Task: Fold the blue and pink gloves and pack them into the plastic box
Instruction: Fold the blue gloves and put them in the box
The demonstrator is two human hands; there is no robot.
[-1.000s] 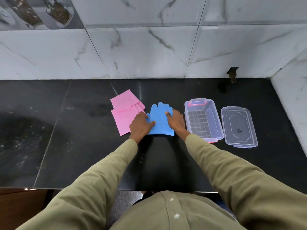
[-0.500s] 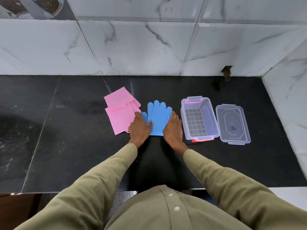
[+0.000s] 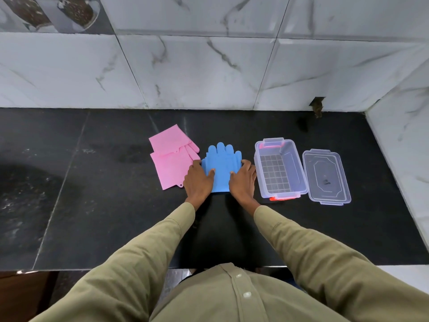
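The blue gloves (image 3: 221,163) lie stacked flat on the black counter, fingers pointing toward the wall. My left hand (image 3: 199,181) rests on their left edge and my right hand (image 3: 243,180) on their right edge, thumbs pressing on top. The pink gloves (image 3: 173,159) lie overlapped just left of the blue ones, untouched. The clear plastic box (image 3: 279,167) stands open to the right of my right hand, with nothing inside it.
The box's clear lid (image 3: 326,176) lies flat to the right of the box. A marble wall runs behind the counter and a side wall (image 3: 404,145) closes in on the right. The counter's front edge is near my body.
My hands have slid apart to the two side edges of the blue gloves, which now lie squarer with the glove fingers showing. The view has shifted a little.
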